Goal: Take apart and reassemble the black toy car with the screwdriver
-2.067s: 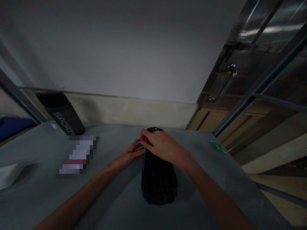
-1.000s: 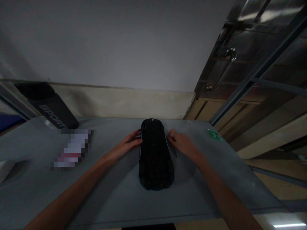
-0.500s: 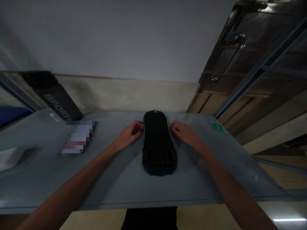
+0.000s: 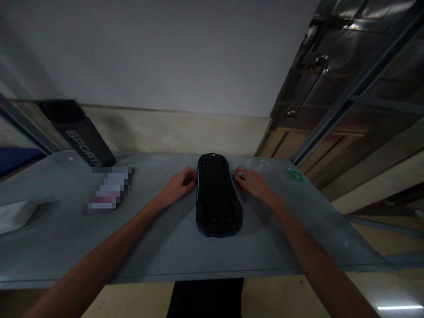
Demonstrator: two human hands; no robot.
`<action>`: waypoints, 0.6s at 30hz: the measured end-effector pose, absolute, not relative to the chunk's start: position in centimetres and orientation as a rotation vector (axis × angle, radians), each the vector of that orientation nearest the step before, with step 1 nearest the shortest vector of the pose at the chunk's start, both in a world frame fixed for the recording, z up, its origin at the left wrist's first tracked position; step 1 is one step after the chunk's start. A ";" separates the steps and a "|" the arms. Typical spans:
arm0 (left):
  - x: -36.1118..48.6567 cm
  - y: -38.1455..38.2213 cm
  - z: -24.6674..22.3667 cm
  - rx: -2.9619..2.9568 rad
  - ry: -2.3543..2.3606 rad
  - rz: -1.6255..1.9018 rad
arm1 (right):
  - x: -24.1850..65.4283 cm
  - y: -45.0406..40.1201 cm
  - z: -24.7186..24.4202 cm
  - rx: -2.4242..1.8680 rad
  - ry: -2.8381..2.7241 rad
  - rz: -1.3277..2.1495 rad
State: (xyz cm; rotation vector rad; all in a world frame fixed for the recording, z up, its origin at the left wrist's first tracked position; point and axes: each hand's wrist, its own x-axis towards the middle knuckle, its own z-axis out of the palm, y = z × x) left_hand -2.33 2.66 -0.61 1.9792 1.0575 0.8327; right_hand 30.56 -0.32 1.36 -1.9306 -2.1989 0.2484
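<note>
A dark toy car with blue edging lay upside down on the grey bench, directly between the two hands, its wheels and black underside facing up and a small red dot showing on it. The left hand was loosely curled at the car's flank, fingertips at the edge; the light was too dim to tell whether they gripped it or only rested there. Just off the opposite flank, the right hand had thumb and fingers drawn together in a tight pinch on a small red-handled tool, whose thin dark shaft slanted out below the fingers, back toward the person. Out to the left of the left hand lay a blurred-out flat item, with a white object farther out that way. Beyond the blurred item, toward the wall, was a black bottle lettered "SPORT". To the right of the right hand, near the bench's side edge, lay a crumpled shiny green piece.
</note>
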 end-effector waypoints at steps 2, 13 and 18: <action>-2.3 2.7 -0.6 1.990 1.055 0.828 | 30.5 -0.4 1.4 -1.933 -2.198 0.240; -2.3 2.7 -0.6 2.035 1.069 0.802 | 30.1 -0.7 1.9 -1.935 -2.197 0.244; -2.3 2.5 -0.5 2.031 1.065 0.789 | 30.0 -0.7 2.0 -1.945 -2.199 0.251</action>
